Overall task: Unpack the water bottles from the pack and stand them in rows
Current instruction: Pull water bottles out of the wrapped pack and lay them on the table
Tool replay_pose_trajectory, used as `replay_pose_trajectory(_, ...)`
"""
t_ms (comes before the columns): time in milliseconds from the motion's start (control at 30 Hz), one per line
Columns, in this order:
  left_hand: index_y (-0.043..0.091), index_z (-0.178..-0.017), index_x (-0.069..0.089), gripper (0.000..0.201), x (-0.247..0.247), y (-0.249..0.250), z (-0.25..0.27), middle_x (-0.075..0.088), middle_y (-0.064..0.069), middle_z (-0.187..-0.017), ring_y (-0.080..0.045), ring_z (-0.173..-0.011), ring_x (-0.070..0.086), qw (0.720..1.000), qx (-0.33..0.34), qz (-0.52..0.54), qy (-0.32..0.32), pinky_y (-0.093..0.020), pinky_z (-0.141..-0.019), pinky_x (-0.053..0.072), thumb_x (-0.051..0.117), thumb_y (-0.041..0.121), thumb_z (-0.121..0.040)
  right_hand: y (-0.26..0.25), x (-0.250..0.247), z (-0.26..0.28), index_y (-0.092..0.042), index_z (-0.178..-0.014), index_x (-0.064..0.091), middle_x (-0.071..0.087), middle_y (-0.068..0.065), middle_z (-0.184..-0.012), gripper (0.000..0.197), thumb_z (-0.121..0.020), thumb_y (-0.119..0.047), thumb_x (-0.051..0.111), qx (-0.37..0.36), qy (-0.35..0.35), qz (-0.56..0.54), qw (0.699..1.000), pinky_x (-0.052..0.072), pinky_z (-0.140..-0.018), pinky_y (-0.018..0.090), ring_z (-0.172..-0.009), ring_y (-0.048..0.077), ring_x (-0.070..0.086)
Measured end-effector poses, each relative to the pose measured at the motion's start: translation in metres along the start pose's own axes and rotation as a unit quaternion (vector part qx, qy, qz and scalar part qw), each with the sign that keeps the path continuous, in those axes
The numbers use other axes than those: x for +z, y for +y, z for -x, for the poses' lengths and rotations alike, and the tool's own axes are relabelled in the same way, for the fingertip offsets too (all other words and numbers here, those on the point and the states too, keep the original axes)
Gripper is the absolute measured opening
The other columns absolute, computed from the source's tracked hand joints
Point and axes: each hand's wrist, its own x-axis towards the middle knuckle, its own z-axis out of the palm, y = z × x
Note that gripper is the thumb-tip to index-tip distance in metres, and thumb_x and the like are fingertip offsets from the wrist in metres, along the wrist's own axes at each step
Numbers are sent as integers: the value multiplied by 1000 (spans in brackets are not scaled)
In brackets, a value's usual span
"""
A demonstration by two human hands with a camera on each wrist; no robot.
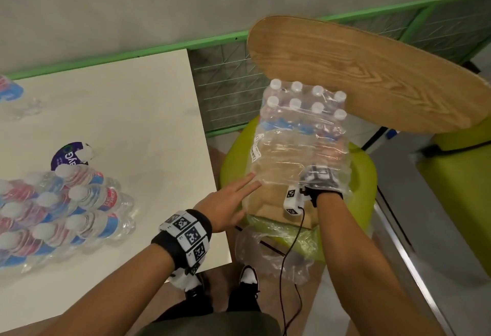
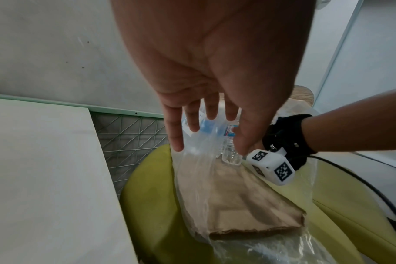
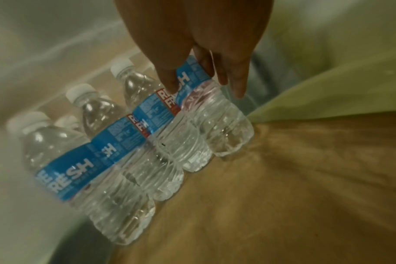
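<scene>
The pack [image 1: 300,133] of water bottles sits in torn clear wrap on a cardboard tray [image 1: 271,202] atop a green stool [image 1: 364,176]. Two rows of white-capped bottles [image 1: 296,86] stand at its far end. My right hand [image 1: 325,165] is inside the wrap. In the right wrist view my right hand [image 3: 203,78] holds the end bottle [image 3: 215,110] at its blue label, thumb on one side, fingers on the other. My left hand [image 1: 239,197] is flat, its straight fingers touching the wrap's near left edge; the left wrist view shows the left hand [image 2: 206,128] spread over the plastic.
A white table [image 1: 132,123] stands left of the stool, with several unpacked bottles [image 1: 79,202] standing in rows at its near left and a torn purple label scrap [image 1: 69,155]. A round wooden tabletop [image 1: 358,70] overhangs the pack's far right. Loose plastic [image 1: 265,250] hangs off the stool.
</scene>
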Motion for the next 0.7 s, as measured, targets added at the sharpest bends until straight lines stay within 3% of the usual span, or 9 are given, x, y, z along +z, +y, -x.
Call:
replay_pose_trajectory(100, 30, -147, 11, 70, -1, 3, -4, -2, 11, -158, -11, -144, 16, 1000, 0, -6, -6, -32, -107, 36, 52, 22, -92, 3, 4, 18, -21, -148, 27, 15, 6, -159, 51, -98, -28, 39, 17, -52, -16, 998, 12, -120, 37, -147, 27, 10)
replay_pose_trajectory(200, 30, -147, 16, 66, -1, 6, -6, 0, 7, -158, -13, -143, 20, 1000, -13, -17, -2, -34, -103, 40, 51, 23, -92, 3, 8, 47, -12, -132, 50, 47, 14, -142, 42, -91, -18, 48, 20, -31, -44, 998, 40, -105, 35, -130, 28, 46)
replay_pose_trajectory(267, 31, -139, 34, 52, -2, 9, -5, 15, 1, -155, -19, -135, 35, 999, -37, -13, 29, -37, -95, 46, 51, 28, -91, 2, 17, 64, -13, -130, 53, 50, 13, -139, 42, -88, -15, 53, 4, 12, -130, 991, 49, -96, 33, -119, 28, 56)
replay_pose_trajectory(333, 29, -120, 54, 30, -4, 13, -4, 38, -1, -134, -18, -114, 50, 997, -51, -19, 61, -35, -85, 50, 50, 35, -91, -2, 26, 65, -15, -136, 49, 45, 13, -143, 54, -84, -20, 64, 35, -9, -333, 942, 47, -100, 35, -121, 30, 55)
replay_pose_trajectory(400, 27, -107, 59, 25, -4, 14, -4, 48, 2, -111, -13, -89, 51, 996, -56, -16, 63, -36, -82, 51, 48, 43, -91, -6, 28, 64, -16, -109, 68, 67, 10, -117, 47, -68, -36, 77, 44, -27, -535, 844, 50, -98, 41, -108, 28, 63)
replay_pose_trajectory(433, 28, -107, 60, 28, -3, 13, -5, 50, 3, -105, -11, -83, 50, 997, -59, 0, 57, -38, -82, 51, 47, 47, -91, -7, 31, 65, -20, -96, 70, 71, 5, -105, 38, -63, -37, 81, 13, -26, -567, 823, 51, -95, 42, -102, 27, 66)
replay_pose_trajectory(500, 30, -120, 55, 41, 1, 13, -9, 54, 1, -108, -11, -87, 53, 995, -66, 57, 55, -38, -88, 50, 48, 54, -88, -9, 33, 77, -27, -98, 60, 68, -2, -102, 40, -66, -22, 83, -74, -59, -560, 823, 53, -91, 39, -99, 23, 66)
replay_pose_trajectory(600, 28, -141, 33, 76, 6, 18, -13, 46, -2, -136, -17, -118, 50, 982, -70, 174, -4, -36, -102, 42, 62, 57, -77, -9, 46, 89, -25, -109, 50, 63, 4, -113, 64, -59, -9, 86, -165, -127, -540, 815, 54, -91, 43, -101, 21, 66)
replay_pose_trajectory(700, 24, -132, 40, 74, 8, 28, -11, 55, 4, -127, -11, -115, 53, 965, -49, 254, -37, -28, -98, 43, 75, 45, -71, -17, 54, 95, -23, -111, 52, 61, 8, -117, 65, -60, 1, 84, -210, -159, -548, 794, 52, -95, 44, -105, 24, 64)
